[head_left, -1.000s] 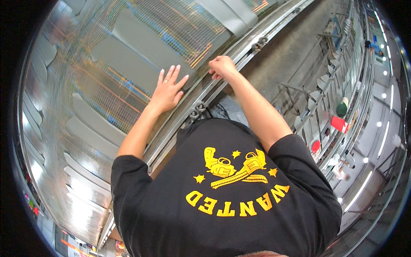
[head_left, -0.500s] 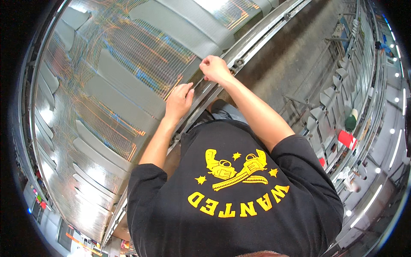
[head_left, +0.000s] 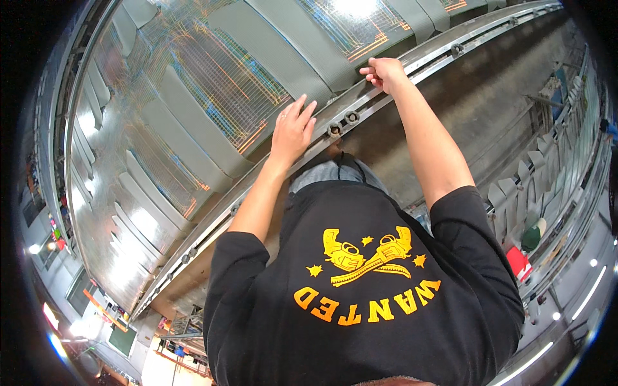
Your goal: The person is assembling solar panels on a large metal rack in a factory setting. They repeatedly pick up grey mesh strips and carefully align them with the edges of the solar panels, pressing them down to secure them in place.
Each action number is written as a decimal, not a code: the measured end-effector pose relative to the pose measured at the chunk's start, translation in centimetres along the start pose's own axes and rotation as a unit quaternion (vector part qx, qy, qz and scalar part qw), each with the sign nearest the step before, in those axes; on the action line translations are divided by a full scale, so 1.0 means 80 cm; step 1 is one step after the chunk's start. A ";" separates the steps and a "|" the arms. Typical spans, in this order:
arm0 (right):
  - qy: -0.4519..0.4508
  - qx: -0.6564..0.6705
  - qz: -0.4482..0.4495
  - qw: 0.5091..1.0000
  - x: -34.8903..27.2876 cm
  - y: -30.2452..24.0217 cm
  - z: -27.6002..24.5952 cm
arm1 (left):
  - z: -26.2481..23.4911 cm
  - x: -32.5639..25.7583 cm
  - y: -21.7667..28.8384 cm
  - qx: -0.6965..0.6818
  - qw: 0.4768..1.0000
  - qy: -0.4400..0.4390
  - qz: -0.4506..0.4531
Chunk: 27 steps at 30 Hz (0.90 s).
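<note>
A long shiny table top covered with fine coloured lines carries grey, sheet-like cut pieces laid side by side. My left hand hovers over the table's near edge with its fingers stretched and apart, nothing in it. Close by its fingertips lies the end of a wide grey piece. Farther to the right, my right hand is at the edge beside another lined patch. Its fingers are curled, with thumb and forefinger close together; whatever they may pinch is too small to make out.
A metal rail with round clamps runs along the table's near edge. Beyond an aisle of brownish floor, a second table holds more grey pieces. A red item and a green-and-white cap are on that side.
Both hands have shifted right along the table edge, and the view has moved with my body. My left hand's fingers have spread; my right hand stays curled.
</note>
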State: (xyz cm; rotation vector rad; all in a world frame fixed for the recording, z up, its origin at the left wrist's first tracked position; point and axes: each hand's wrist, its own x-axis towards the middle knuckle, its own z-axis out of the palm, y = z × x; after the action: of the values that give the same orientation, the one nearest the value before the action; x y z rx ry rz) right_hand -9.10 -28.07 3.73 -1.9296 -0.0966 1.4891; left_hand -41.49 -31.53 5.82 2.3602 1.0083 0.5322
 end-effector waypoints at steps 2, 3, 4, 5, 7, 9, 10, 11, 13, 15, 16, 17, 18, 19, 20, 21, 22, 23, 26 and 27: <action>-0.006 -0.010 0.022 1.000 0.009 -0.002 0.003 | 0.004 0.021 -0.018 0.032 0.999 -0.024 0.036; 0.001 -0.007 0.026 1.000 0.006 -0.006 0.005 | 0.006 0.032 -0.024 0.046 0.997 -0.032 0.049; 0.008 -0.003 0.031 0.999 0.002 -0.007 0.008 | 0.008 0.043 -0.029 0.060 0.995 -0.040 0.063; 0.019 0.004 0.035 0.999 0.002 -0.009 0.005 | 0.011 0.056 -0.032 0.073 0.993 -0.049 0.081; -0.006 0.013 0.037 0.999 0.009 -0.007 0.001 | 0.015 0.074 -0.033 0.082 0.990 -0.075 0.090; -0.025 0.024 0.030 0.999 0.014 -0.007 0.000 | 0.018 0.093 -0.029 0.088 0.987 -0.090 0.103; -0.017 0.032 0.036 0.999 0.016 -0.006 0.002 | 0.020 0.100 -0.028 0.086 0.985 -0.105 0.104; -0.013 0.029 0.043 0.999 0.008 -0.012 0.010 | 0.022 0.103 -0.031 0.087 0.984 -0.111 0.107; 0.002 0.009 0.074 0.997 0.001 -0.021 0.015 | 0.027 0.107 -0.033 0.084 0.982 -0.128 0.109; 0.006 0.021 0.082 0.996 0.005 -0.019 0.010 | 0.023 0.119 -0.030 0.093 0.978 -0.145 0.118; 0.007 0.025 0.086 0.996 0.007 -0.019 0.009 | 0.020 0.122 -0.029 0.087 0.978 -0.153 0.116; 0.003 0.028 0.078 0.997 0.011 -0.015 0.009 | 0.017 0.128 -0.029 0.080 0.978 -0.158 0.114; 0.000 0.027 0.069 0.997 0.015 -0.009 0.009 | 0.018 0.131 -0.031 0.075 0.978 -0.160 0.112; -0.003 0.027 0.059 0.998 0.019 -0.005 0.007 | 0.017 0.131 -0.034 0.071 0.978 -0.163 0.110; 0.004 0.032 0.062 0.998 0.014 -0.006 0.009 | 0.017 0.128 -0.036 0.064 0.978 -0.166 0.106; 0.009 0.035 0.065 0.997 0.011 -0.009 0.011 | 0.018 0.127 -0.039 0.062 0.979 -0.162 0.107; 0.015 0.031 0.070 0.997 0.008 -0.014 0.013 | 0.018 0.126 -0.042 0.060 0.980 -0.157 0.108; 0.023 0.028 0.076 0.996 0.006 -0.016 0.012 | 0.019 0.124 -0.044 0.058 0.980 -0.154 0.110; 0.015 0.019 0.078 0.997 -0.003 -0.012 0.011 | 0.021 0.115 -0.050 0.029 0.981 -0.165 0.098; 0.023 0.025 0.075 0.997 -0.003 -0.011 0.010 | 0.022 0.116 -0.051 0.026 0.981 -0.164 0.098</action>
State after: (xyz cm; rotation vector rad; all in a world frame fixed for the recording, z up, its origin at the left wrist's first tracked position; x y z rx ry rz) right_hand -9.61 -27.09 4.32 -1.9650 0.1072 1.5266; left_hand -36.75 -22.69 3.39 2.5018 0.6515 0.1756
